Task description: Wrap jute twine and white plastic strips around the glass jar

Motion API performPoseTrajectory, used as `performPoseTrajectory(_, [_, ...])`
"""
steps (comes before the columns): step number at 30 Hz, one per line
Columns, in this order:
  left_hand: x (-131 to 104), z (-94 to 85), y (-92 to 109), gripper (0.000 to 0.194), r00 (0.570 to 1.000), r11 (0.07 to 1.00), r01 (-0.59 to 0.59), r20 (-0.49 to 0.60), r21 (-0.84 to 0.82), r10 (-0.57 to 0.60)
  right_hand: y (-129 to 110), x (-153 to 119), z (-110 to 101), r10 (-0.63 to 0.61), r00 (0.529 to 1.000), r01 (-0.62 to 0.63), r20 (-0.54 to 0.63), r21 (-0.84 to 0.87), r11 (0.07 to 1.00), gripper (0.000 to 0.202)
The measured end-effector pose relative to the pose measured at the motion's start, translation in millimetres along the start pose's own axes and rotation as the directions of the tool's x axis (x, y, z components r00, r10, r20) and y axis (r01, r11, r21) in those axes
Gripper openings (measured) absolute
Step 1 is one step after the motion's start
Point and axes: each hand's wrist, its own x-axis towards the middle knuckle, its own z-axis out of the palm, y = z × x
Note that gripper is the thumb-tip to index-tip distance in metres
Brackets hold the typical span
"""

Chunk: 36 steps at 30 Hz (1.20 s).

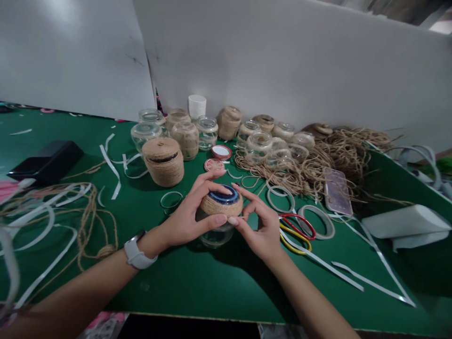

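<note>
A glass jar (216, 237) with a blue lid (223, 195) stands upright on the green table, its upper part wound with jute twine (215, 207). My left hand (197, 209) is closed round the jar's left side, fingers over the lid and thumb at the front of the twine. On the right side, my right hand (259, 219) pinches at the lower edge of the winding, where a thin end of twine seems to lie between thumb and finger. Its index finger rests by the lid's rim. Behind, to the left, stands a fully wrapped jar (164, 169).
Several glass jars (259, 147) and a heap of loose twine (339, 150) fill the back. At right lie scissors (299, 235), tape rolls (317, 221), a phone (338, 190) and a white roll (406, 221). White strips, tangled twine (93, 226) and a black box (47, 160) are at left.
</note>
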Motion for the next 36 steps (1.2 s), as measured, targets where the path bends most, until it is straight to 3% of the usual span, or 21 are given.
performPoseTrajectory(4, [-1,3.7,-3,0.054,0.997,0.991,-0.014,-0.072,0.131,0.024,-4,0,-1,-0.015,0.999,0.013,-0.046,-0.027,1.000,0.029])
performPoseTrajectory(7, [0,3.4,-3,0.063,0.997,0.991,0.004,-0.075,0.130,0.006,-5,0,-1,-0.035,0.998,0.032,-0.049,-0.058,0.998,0.030])
performPoseTrajectory(13, [3,-0.2,5,0.059,0.978,0.979,0.202,-0.046,0.016,-0.201,-5,0,-2,-0.022,0.999,0.020,-0.036,-0.059,0.998,0.029])
performPoseTrajectory(16, [3,-2.2,3,0.057,0.973,0.965,0.223,-0.033,-0.139,-0.230,-3,1,-2,-0.016,1.000,0.017,0.007,-0.044,0.999,0.021])
performPoseTrajectory(22, [5,-6.1,-2,0.054,0.975,0.913,0.216,0.029,-0.345,-0.219,6,3,-3,0.018,1.000,-0.017,0.015,-0.115,0.993,0.028])
performPoseTrajectory(29, [2,-6.4,1,0.058,0.946,0.858,0.312,0.216,-0.407,-0.242,-3,0,-5,-0.024,0.999,0.024,0.042,0.002,1.000,0.036])
performPoseTrajectory(32, [-1,-2.1,-4,0.073,0.948,0.847,0.308,0.210,-0.434,-0.238,-8,1,-4,-0.053,0.998,0.052,0.040,0.023,0.998,0.035])
performPoseTrajectory(36, [-3,3.4,-12,0.103,0.965,0.911,0.260,0.093,-0.320,-0.243,-11,2,-5,-0.095,0.995,0.095,0.021,-0.002,0.995,0.036])
